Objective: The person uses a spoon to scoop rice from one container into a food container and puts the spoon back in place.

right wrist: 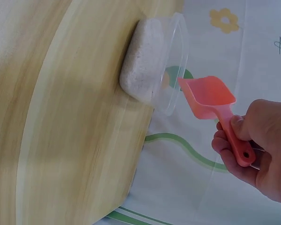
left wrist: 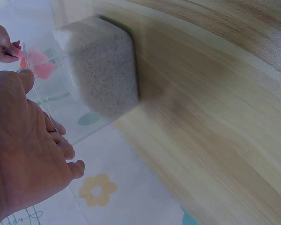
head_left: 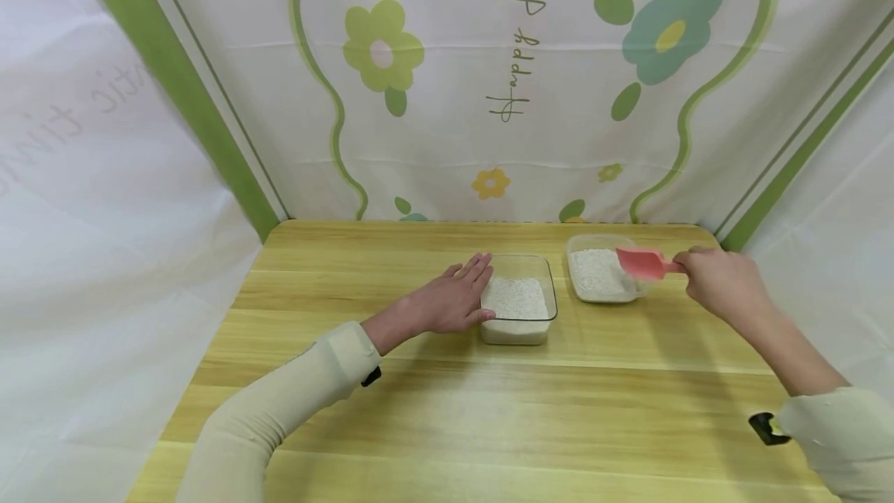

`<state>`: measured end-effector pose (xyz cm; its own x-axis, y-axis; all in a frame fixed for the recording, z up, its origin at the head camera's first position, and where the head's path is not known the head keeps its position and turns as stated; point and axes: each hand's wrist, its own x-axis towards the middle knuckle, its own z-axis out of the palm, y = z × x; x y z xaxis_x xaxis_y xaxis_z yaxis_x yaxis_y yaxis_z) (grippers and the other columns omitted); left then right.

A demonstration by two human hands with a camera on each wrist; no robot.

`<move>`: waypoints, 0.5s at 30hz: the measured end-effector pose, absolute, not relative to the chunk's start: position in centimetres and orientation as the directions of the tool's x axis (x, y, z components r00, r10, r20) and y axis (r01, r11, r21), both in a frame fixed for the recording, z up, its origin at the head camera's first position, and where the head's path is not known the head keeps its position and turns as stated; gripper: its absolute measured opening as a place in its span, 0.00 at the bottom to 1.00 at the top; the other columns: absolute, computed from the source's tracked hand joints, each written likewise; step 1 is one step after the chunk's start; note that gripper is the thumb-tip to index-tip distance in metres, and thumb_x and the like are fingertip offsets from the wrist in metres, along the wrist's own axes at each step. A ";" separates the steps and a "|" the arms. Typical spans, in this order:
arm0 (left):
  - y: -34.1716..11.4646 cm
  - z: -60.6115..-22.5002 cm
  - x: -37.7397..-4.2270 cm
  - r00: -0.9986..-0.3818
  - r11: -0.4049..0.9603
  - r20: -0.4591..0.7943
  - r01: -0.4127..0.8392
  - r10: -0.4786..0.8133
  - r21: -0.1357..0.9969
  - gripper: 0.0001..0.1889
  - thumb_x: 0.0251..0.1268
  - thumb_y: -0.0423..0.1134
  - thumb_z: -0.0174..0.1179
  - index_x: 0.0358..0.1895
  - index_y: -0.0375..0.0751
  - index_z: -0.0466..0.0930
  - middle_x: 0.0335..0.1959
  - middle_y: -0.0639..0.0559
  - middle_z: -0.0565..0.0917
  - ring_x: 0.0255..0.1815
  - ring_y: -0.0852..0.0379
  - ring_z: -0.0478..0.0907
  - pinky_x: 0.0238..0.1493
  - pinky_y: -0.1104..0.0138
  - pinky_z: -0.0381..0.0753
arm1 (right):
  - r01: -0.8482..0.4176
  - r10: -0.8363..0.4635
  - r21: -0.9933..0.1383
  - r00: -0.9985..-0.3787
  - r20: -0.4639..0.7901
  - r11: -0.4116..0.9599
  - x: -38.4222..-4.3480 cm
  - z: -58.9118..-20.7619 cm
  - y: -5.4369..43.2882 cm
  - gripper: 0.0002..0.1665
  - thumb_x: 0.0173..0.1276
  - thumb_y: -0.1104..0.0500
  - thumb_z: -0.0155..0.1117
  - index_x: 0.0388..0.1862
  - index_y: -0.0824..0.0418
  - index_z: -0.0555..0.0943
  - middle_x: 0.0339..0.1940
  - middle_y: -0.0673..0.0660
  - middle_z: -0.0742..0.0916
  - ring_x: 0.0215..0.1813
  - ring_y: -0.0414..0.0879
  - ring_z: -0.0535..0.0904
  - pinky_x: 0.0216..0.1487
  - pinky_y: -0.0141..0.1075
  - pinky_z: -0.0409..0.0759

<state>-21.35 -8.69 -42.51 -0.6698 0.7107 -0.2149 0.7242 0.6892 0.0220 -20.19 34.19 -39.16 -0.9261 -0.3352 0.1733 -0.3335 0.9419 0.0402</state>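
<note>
My right hand (head_left: 722,282) grips the handle of a pink scoop (head_left: 640,263), held over the right edge of a plastic tub (head_left: 606,299). In the right wrist view the scoop (right wrist: 210,93) looks empty, and the thumb lies along its handle. White grains, perhaps rice, partly fill the tub. To its left stands a clear square container (head_left: 517,334) with similar white grains (head_left: 518,300) inside. The left hand (head_left: 457,300) rests on that container's left rim, fingers extended. From the left wrist, this hand (left wrist: 35,150) appears spread against the clear wall.
Both containers stand on a light wooden table (head_left: 447,425), near its back edge. Behind the table hangs a white curtain (head_left: 447,138) printed with flowers, and more white cloth (head_left: 126,254) closes off the sides.
</note>
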 end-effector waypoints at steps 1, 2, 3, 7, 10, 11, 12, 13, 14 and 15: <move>-8.7 -42.5 -21.3 -0.670 0.689 -0.213 0.725 0.712 0.023 0.43 0.78 0.65 0.32 0.81 0.34 0.41 0.83 0.41 0.37 0.84 0.49 0.34 0.80 0.52 0.52 | -0.337 -0.337 0.035 -0.922 0.192 0.941 -20.2 -39.1 34.2 0.07 0.59 0.71 0.65 0.36 0.67 0.86 0.26 0.59 0.86 0.22 0.52 0.79 0.18 0.43 0.72; -8.7 -42.5 -21.3 -0.670 0.689 -0.213 0.724 0.711 0.024 0.43 0.78 0.65 0.32 0.81 0.34 0.41 0.83 0.42 0.37 0.84 0.49 0.34 0.80 0.52 0.52 | -0.340 -0.338 0.027 -0.918 0.207 0.940 -20.1 -39.1 34.2 0.07 0.59 0.71 0.65 0.36 0.67 0.86 0.27 0.60 0.87 0.22 0.51 0.78 0.18 0.42 0.71; -8.7 -42.5 -21.3 -0.670 0.689 -0.213 0.724 0.712 0.025 0.43 0.78 0.65 0.32 0.81 0.35 0.41 0.83 0.42 0.37 0.84 0.49 0.34 0.80 0.52 0.52 | -0.341 -0.336 0.012 -0.917 0.217 0.940 -20.1 -39.0 34.2 0.07 0.60 0.71 0.64 0.37 0.68 0.86 0.27 0.60 0.87 0.22 0.50 0.78 0.19 0.41 0.71; -8.7 -42.5 -21.3 -0.670 0.691 -0.217 0.723 0.709 0.026 0.43 0.78 0.65 0.32 0.81 0.35 0.40 0.83 0.42 0.36 0.84 0.49 0.34 0.80 0.52 0.52 | -0.353 -0.327 -0.069 -0.912 0.249 0.933 -20.0 -38.6 34.0 0.08 0.64 0.69 0.65 0.40 0.70 0.87 0.29 0.63 0.89 0.20 0.44 0.75 0.21 0.38 0.70; -8.7 -42.5 -21.3 -0.672 0.693 -0.222 0.721 0.707 0.026 0.43 0.78 0.65 0.32 0.81 0.35 0.40 0.83 0.42 0.35 0.84 0.49 0.34 0.80 0.52 0.51 | -0.377 -0.336 -0.122 -0.904 0.263 0.918 -19.8 -38.1 33.5 0.09 0.65 0.70 0.64 0.42 0.72 0.87 0.27 0.60 0.89 0.20 0.40 0.74 0.22 0.35 0.70; -8.7 -42.5 -21.3 -0.671 0.693 -0.223 0.720 0.707 0.027 0.43 0.78 0.65 0.32 0.81 0.35 0.40 0.83 0.42 0.35 0.84 0.49 0.34 0.80 0.52 0.51 | -0.386 -0.342 -0.136 -0.901 0.268 0.912 -19.6 -37.8 33.3 0.09 0.65 0.70 0.64 0.42 0.72 0.87 0.25 0.58 0.88 0.20 0.39 0.73 0.23 0.33 0.69; -8.7 -42.5 -21.4 -0.672 0.693 -0.224 0.720 0.706 0.027 0.43 0.78 0.66 0.31 0.81 0.35 0.39 0.83 0.42 0.35 0.84 0.49 0.33 0.80 0.52 0.51 | -0.395 -0.346 -0.153 -0.899 0.270 0.906 -19.5 -37.5 32.9 0.09 0.66 0.70 0.64 0.42 0.71 0.87 0.24 0.55 0.88 0.21 0.37 0.73 0.23 0.32 0.68; -8.7 -42.6 -21.4 -0.672 0.694 -0.225 0.720 0.706 0.027 0.43 0.78 0.66 0.32 0.81 0.36 0.39 0.83 0.42 0.35 0.84 0.49 0.33 0.80 0.52 0.51 | -0.405 -0.353 -0.164 -0.895 0.273 0.899 -19.4 -37.2 32.4 0.08 0.67 0.69 0.64 0.43 0.71 0.87 0.22 0.52 0.87 0.21 0.36 0.72 0.23 0.32 0.68; -8.7 -42.5 -21.3 -0.672 0.694 -0.225 0.720 0.706 0.027 0.43 0.78 0.66 0.32 0.81 0.36 0.38 0.83 0.42 0.35 0.84 0.49 0.33 0.80 0.52 0.51 | -0.418 -0.363 -0.171 -0.889 0.279 0.892 -19.2 -36.8 31.9 0.08 0.67 0.69 0.64 0.43 0.70 0.87 0.22 0.50 0.87 0.21 0.35 0.72 0.23 0.31 0.68; -8.7 -42.5 -21.3 -0.671 0.693 -0.225 0.720 0.706 0.027 0.43 0.78 0.66 0.32 0.81 0.36 0.38 0.83 0.42 0.35 0.84 0.49 0.33 0.81 0.52 0.51 | -0.432 -0.374 -0.175 -0.882 0.289 0.885 -19.0 -36.4 31.3 0.08 0.67 0.69 0.65 0.42 0.69 0.87 0.21 0.49 0.86 0.22 0.35 0.72 0.24 0.31 0.68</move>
